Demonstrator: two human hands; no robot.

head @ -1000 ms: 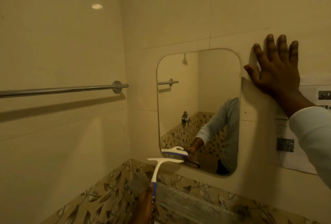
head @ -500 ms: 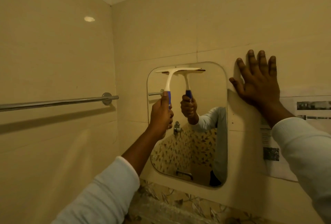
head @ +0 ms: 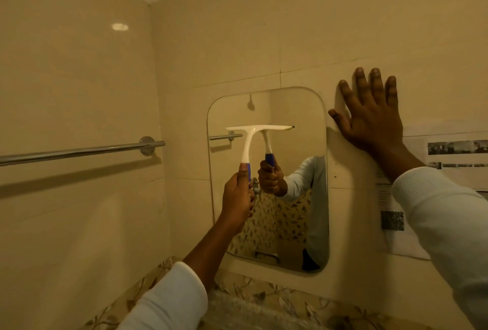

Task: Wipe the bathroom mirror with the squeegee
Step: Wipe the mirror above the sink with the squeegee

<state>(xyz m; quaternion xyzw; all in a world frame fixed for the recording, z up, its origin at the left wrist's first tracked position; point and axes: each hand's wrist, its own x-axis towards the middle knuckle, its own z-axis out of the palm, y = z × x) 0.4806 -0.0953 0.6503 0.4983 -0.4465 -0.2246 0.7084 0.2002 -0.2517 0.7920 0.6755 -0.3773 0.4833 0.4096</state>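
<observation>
Against mirror, L hand grips squeegee

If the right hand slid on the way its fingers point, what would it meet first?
Seemingly nothing: the right hand lies flat, pointing upward, on a wall that looks bare above, as far as shown.

squeegee handle end hidden, towel rail cropped
</observation>
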